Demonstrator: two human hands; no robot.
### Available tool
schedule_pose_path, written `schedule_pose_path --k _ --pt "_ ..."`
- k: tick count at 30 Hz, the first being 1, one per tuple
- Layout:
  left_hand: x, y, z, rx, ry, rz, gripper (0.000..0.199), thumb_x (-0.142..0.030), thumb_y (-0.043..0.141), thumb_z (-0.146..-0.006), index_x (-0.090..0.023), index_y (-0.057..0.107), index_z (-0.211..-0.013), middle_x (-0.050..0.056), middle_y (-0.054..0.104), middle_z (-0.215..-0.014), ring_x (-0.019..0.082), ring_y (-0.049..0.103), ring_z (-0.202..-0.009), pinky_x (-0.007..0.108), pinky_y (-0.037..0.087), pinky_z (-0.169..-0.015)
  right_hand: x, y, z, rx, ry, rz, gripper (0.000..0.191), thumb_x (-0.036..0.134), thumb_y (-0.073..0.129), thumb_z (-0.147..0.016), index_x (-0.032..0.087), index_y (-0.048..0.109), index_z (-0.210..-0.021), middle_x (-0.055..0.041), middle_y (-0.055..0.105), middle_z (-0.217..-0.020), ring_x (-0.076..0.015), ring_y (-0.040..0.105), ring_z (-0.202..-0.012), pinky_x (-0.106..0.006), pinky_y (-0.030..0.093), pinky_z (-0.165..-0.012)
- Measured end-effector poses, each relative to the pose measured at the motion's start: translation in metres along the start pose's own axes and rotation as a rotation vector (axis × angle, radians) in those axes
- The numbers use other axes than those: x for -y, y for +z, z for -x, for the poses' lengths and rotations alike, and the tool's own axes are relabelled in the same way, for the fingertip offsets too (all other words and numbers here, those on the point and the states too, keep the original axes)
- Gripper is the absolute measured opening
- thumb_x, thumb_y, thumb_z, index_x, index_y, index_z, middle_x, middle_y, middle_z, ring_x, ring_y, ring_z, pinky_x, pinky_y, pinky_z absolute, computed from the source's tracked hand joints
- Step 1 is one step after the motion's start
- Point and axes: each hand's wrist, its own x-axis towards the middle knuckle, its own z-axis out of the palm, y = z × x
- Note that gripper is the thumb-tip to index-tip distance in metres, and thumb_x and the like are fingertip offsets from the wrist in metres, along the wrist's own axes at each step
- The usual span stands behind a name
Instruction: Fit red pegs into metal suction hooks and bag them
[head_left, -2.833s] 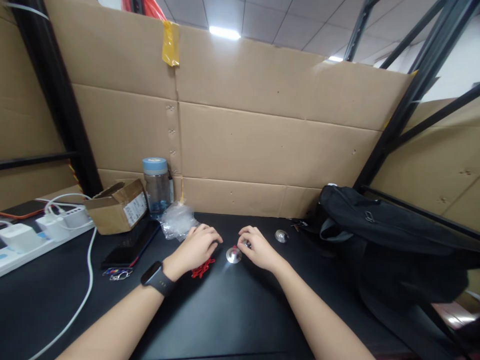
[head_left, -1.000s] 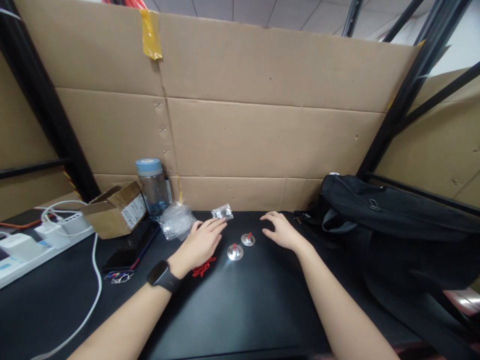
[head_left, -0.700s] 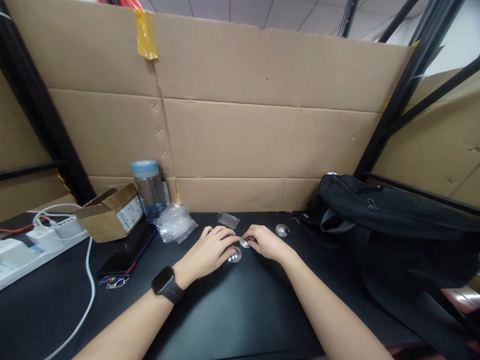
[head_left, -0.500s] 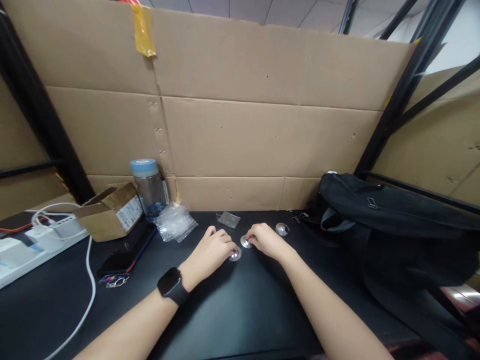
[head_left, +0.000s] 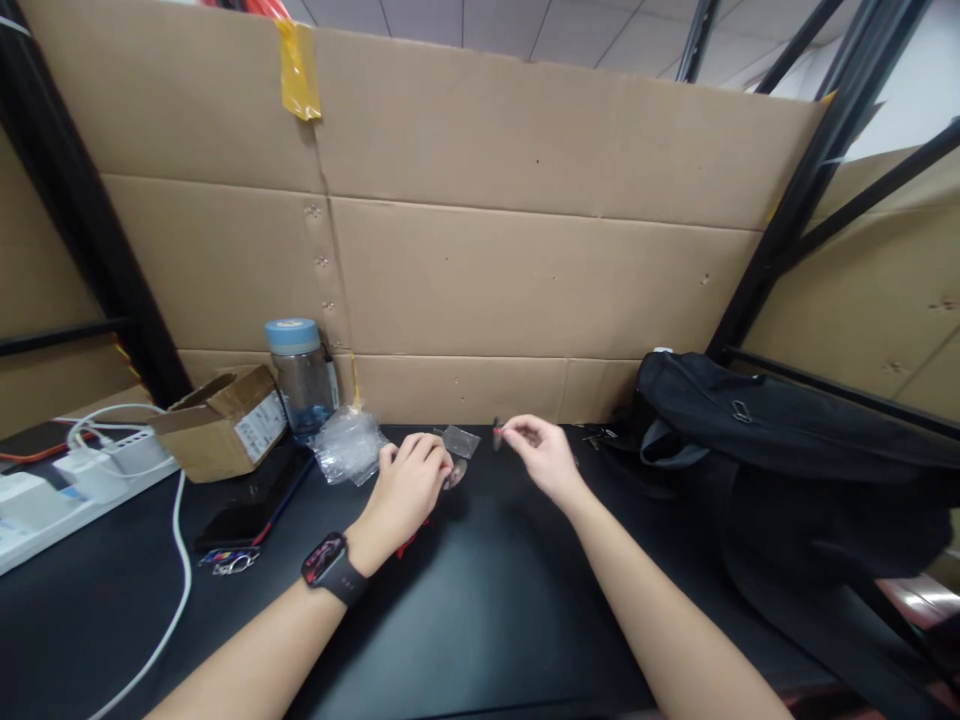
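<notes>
Left hand (head_left: 409, 487) pinches a small shiny domed metal disc (head_left: 454, 472) just above the black tabletop (head_left: 480, 620), right hand (head_left: 541, 455) closed on its red cord tab (head_left: 498, 431); likely light, stiff, slippery; best held by the rim.

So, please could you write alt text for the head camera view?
Over a black table, the left hand lifts a small silver metal disc while the right hand pinches a small red-tipped piece. A black backpack lies right; brown cardboard wall behind.
</notes>
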Motion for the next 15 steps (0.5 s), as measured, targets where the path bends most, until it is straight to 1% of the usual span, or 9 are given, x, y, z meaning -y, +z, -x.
schedule_pose_path --k 2,4,7,10,15 --pt "0.002 -0.004 0.000 -0.028 -0.068 0.012 0.016 -0.024 0.047 -0.100 -0.023 0.061 -0.094 0.007 0.063 -0.116 0.025 0.049 -0.114 0.042 0.030 -0.088 0.001 -0.008 -0.004 -0.136 0.053 -0.190 0.026 0.043 0.070 -0.083 0.018 0.067 -0.089 -0.0067 0.072 -0.090 -0.0200 0.066 -0.084 -0.031 0.050 -0.081" --pt "0.003 -0.007 -0.001 -0.061 -0.120 0.021 0.015 -0.025 0.047 -0.100 -0.023 0.061 -0.095 0.008 0.062 -0.118 0.026 0.049 -0.114 0.042 0.031 -0.088 0.003 -0.012 -0.004 -0.176 0.104 -0.263 0.031 0.046 0.076 -0.077 0.017 0.068 -0.087 -0.0064 0.072 -0.088 -0.0198 0.066 -0.083 -0.032 0.050 -0.081" --pt "0.000 -0.011 -0.001 -0.111 -0.163 0.032 0.016 -0.026 0.045 -0.100 -0.022 0.060 -0.096 0.009 0.061 -0.118 0.026 0.050 -0.114 0.042 0.032 -0.089 0.003 -0.008 -0.001 -0.146 0.158 -0.294 0.035 0.048 0.079 -0.074 0.017 0.069 -0.086 -0.0070 0.072 -0.085 -0.0183 0.063 -0.076 -0.030 0.049 -0.073" --pt "-0.006 -0.013 -0.002 -0.145 -0.176 0.046 0.017 -0.025 0.042 -0.101 -0.022 0.058 -0.098 0.009 0.060 -0.119 0.026 0.050 -0.113 0.042 0.033 -0.090 0.001 0.006 0.004 -0.071 0.188 -0.300 0.035 0.048 0.079 -0.074 0.016 0.069 -0.084 -0.0071 0.071 -0.083 -0.0174 0.061 -0.073 -0.029 0.046 -0.067" --pt "-0.012 -0.011 0.000 -0.139 -0.147 0.057 0.018 -0.023 0.039 -0.102 -0.022 0.057 -0.099 0.009 0.059 -0.119 0.025 0.050 -0.112 0.041 0.034 -0.090 -0.002 0.028 0.012 0.063 0.188 -0.290 0.028 0.043 0.076 -0.078 0.017 0.070 -0.085 -0.0051 0.071 -0.082 -0.0174 0.063 -0.076 -0.030 0.047 -0.072"
